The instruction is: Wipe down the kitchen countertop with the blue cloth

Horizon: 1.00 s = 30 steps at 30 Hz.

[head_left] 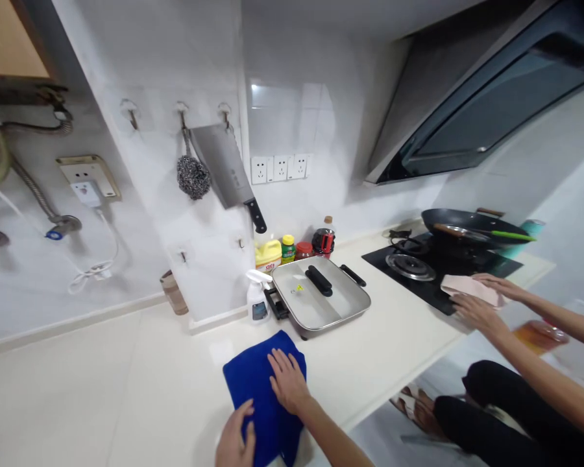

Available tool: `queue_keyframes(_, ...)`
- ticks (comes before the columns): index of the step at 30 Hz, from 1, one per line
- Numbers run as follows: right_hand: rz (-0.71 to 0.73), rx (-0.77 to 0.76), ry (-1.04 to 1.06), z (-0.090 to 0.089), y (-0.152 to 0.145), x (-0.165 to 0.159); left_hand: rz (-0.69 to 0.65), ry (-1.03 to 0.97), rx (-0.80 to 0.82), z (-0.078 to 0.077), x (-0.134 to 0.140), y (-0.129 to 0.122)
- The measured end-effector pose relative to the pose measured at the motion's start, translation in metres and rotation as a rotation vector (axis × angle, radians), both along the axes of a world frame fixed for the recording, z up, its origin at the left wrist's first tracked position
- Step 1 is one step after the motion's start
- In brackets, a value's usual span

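A blue cloth lies spread on the white countertop, with a fold along its right side. My right hand rests flat on the cloth, fingers stretched out and nothing gripped. At the cloth's lower left edge is my left hand, its thumb and fingers apart and touching the fabric; part of it is cut off by the frame. Just beyond the cloth stands a square electric pan under a glass lid with a black handle. A white spray bottle is at the pan's left.
Behind the pan stand a yellow jug, a green bottle and a dark sauce bottle. A cleaver and a steel scrubber hang on the wall. At right, another person's hands press a pale cloth beside the black cooktop.
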State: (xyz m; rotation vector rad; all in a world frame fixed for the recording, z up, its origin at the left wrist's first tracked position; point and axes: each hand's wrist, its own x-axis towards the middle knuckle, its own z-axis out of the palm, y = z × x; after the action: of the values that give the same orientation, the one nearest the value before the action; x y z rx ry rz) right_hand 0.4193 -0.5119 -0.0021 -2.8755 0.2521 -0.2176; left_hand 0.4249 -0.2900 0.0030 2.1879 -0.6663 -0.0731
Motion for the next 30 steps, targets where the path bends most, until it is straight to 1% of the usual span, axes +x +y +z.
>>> queue_keyframes(2, -0.078, -0.037, -0.034, -0.011, 0.006, -0.018, -0.176, -0.167, 0.094, -0.002, 0.002, -0.029)
queue_keyframes(3, -0.123, -0.048, -0.056, -0.016, 0.011, -0.027, -0.224, -0.24, 0.158, -0.004, 0.004, -0.039)
queue_keyframes(4, -0.156, -0.052, -0.08, -0.019, 0.014, -0.036, -0.269, -0.305, 0.223, -0.008, 0.007, -0.044)
queue_keyframes(6, -0.175, -0.041, -0.12, -0.021, 0.017, -0.052, -0.35, -0.397, 0.332, -0.012, 0.012, -0.044)
queue_keyframes(8, -0.183, -0.001, -0.134, -0.015, 0.012, -0.062, -0.418, -0.44, 0.396, -0.014, 0.015, -0.032)
queue_keyframes(11, -0.188, 0.07, -0.099, -0.002, 0.0, -0.068, -0.47, -0.459, 0.421, -0.012, 0.014, -0.001)
queue_keyframes(14, -0.085, 0.121, -0.039, 0.002, -0.005, -0.071, -0.513, -0.459, 0.417, -0.01, 0.013, 0.03)
queue_keyframes(16, -0.027, 0.15, -0.016, -0.001, -0.004, -0.073, -0.521, -0.434, 0.397, -0.009, 0.019, 0.041)
queue_keyframes(18, -0.025, 0.175, -0.015, -0.004, -0.004, -0.076, -0.484, -0.398, 0.353, -0.006, 0.029, 0.042)
queue_keyframes(20, -0.057, 0.187, -0.016, -0.006, -0.005, -0.077, -0.434, -0.361, 0.318, -0.003, 0.041, 0.035)
queue_keyframes(22, -0.094, 0.176, 0.005, -0.005, -0.006, -0.076, -0.395, -0.299, 0.318, 0.0, 0.05, 0.024)
queue_keyframes(26, -0.159, 0.134, 0.061, 0.001, 0.002, -0.074, -0.381, -0.133, 0.345, 0.006, 0.052, 0.012)
queue_keyframes(28, -0.181, 0.203, 0.034, 0.005, 0.009, -0.074, -0.392, -0.109, 0.321, 0.009, 0.049, 0.012)
queue_keyframes(30, -0.186, 0.319, -0.016, 0.012, 0.012, -0.071, -0.406, -0.126, 0.27, 0.013, 0.051, 0.014)
